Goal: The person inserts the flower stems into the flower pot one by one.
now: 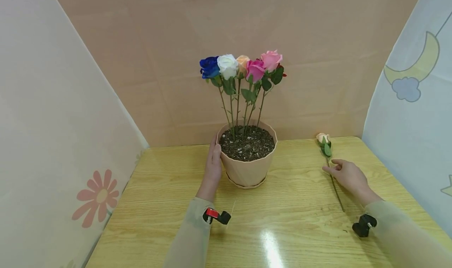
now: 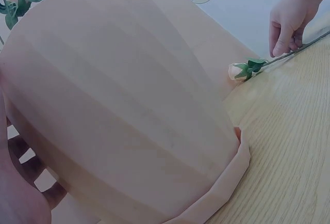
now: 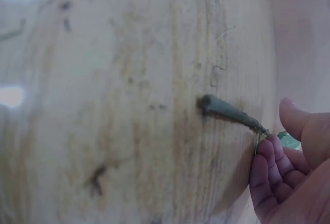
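A pale peach flowerpot (image 1: 247,173) full of dark soil (image 1: 248,146) stands on its saucer, with several upright roses (image 1: 227,66) in blue, white, peach, magenta and pink. Against the pot's left side rests my left hand (image 1: 213,164), its fingers fairly straight along the wall; the left wrist view shows its fingers (image 2: 32,167) beside the pot. On the right a single peach rose (image 1: 325,147) lies on the table, bloom pointing away. My right hand (image 1: 349,177) is over its stem (image 3: 232,113), thumb apart from the fingers; whether they touch the stem is unclear.
The wooden table (image 1: 169,205) ends at a plain peach backdrop (image 1: 169,64). Printed cloth walls stand on the left (image 1: 53,103) and right (image 1: 395,115). Small dark bits (image 3: 96,177) lie on the tabletop near the stem's cut end.
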`<move>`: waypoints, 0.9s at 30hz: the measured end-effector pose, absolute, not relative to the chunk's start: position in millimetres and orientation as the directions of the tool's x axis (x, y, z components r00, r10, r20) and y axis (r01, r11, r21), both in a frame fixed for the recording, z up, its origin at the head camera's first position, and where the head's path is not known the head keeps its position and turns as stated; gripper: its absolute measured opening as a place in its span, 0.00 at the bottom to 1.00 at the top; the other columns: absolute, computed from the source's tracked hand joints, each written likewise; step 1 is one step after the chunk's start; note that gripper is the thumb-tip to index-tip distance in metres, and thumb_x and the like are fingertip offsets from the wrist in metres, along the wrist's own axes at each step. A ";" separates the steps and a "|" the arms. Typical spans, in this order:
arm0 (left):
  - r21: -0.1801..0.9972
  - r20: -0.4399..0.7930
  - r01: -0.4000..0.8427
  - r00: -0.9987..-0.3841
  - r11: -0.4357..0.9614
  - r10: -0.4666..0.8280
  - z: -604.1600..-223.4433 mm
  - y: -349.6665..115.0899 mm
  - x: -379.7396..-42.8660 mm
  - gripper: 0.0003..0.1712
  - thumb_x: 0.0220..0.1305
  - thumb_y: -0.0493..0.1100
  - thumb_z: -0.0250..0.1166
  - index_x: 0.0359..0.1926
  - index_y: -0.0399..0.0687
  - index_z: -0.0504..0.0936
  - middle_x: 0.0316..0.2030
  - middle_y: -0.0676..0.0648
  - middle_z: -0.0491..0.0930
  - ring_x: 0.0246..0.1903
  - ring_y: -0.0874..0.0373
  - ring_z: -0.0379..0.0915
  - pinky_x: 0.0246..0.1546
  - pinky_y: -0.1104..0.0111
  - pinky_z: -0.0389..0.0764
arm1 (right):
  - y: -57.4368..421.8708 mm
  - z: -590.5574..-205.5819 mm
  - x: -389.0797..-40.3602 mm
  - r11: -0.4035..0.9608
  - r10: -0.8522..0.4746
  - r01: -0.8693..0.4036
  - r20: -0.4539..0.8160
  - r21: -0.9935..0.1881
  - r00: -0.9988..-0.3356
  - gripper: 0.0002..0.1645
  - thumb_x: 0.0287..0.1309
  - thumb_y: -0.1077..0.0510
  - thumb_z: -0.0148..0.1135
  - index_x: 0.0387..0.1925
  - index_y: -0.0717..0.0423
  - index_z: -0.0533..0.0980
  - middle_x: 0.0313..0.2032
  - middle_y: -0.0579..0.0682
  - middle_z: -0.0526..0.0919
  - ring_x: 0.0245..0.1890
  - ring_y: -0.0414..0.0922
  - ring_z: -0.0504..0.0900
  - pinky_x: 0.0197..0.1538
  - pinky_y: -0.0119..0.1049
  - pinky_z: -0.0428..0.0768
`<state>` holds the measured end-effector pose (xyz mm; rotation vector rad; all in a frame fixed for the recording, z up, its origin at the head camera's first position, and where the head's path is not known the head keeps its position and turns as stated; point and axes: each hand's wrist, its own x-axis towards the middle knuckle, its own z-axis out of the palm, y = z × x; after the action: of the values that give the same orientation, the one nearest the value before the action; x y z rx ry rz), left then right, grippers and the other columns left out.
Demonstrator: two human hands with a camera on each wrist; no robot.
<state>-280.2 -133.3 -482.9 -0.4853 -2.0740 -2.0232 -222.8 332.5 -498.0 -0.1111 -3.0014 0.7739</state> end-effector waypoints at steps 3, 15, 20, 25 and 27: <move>0.931 0.361 0.364 -0.928 0.013 0.091 -482.2 -133.8 -279.2 0.38 0.92 0.58 0.36 0.91 0.50 0.45 0.89 0.41 0.45 0.87 0.46 0.38 0.84 0.43 0.44 | 332.0 -497.8 -222.3 0.879 0.076 0.062 0.010 -0.472 -0.997 0.49 0.82 0.37 0.59 0.73 0.81 0.67 0.60 0.80 0.80 0.57 0.75 0.81 0.52 0.67 0.81; 0.929 0.368 0.370 -0.926 0.005 0.088 -480.0 -132.7 -278.6 0.36 0.92 0.56 0.36 0.91 0.50 0.47 0.88 0.42 0.46 0.87 0.46 0.39 0.84 0.43 0.45 | 330.4 -500.0 -223.4 0.877 0.083 0.057 0.033 -0.477 -0.996 0.41 0.76 0.50 0.69 0.71 0.80 0.70 0.50 0.71 0.87 0.48 0.68 0.86 0.46 0.62 0.82; 0.931 0.364 0.364 -0.928 -0.005 0.081 -479.7 -132.1 -278.7 0.36 0.92 0.56 0.37 0.91 0.51 0.48 0.88 0.42 0.48 0.86 0.46 0.42 0.84 0.44 0.47 | 329.8 -499.0 -223.6 0.878 0.090 0.064 0.031 -0.475 -0.996 0.38 0.75 0.54 0.68 0.70 0.81 0.71 0.49 0.70 0.87 0.47 0.67 0.86 0.47 0.63 0.82; 0.932 0.360 0.361 -0.929 -0.002 0.084 -479.7 -132.5 -278.0 0.36 0.92 0.57 0.37 0.91 0.52 0.48 0.88 0.44 0.47 0.87 0.45 0.41 0.84 0.42 0.46 | 330.0 -497.1 -224.4 0.891 0.091 0.066 0.034 -0.450 -0.995 0.34 0.73 0.57 0.67 0.67 0.81 0.73 0.49 0.71 0.88 0.50 0.72 0.85 0.49 0.66 0.82; 0.934 0.357 0.358 -0.930 0.000 0.086 -479.9 -132.7 -278.1 0.36 0.92 0.58 0.37 0.91 0.54 0.48 0.88 0.46 0.47 0.87 0.46 0.40 0.83 0.41 0.46 | 330.4 -496.6 -224.6 0.897 0.089 0.065 0.035 -0.437 -0.995 0.33 0.72 0.57 0.67 0.67 0.81 0.74 0.50 0.72 0.88 0.51 0.74 0.85 0.50 0.67 0.82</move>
<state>-278.1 -132.7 -479.9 -0.4690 -2.0714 -2.0387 -224.6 330.4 -496.6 -0.1226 -3.0070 0.6903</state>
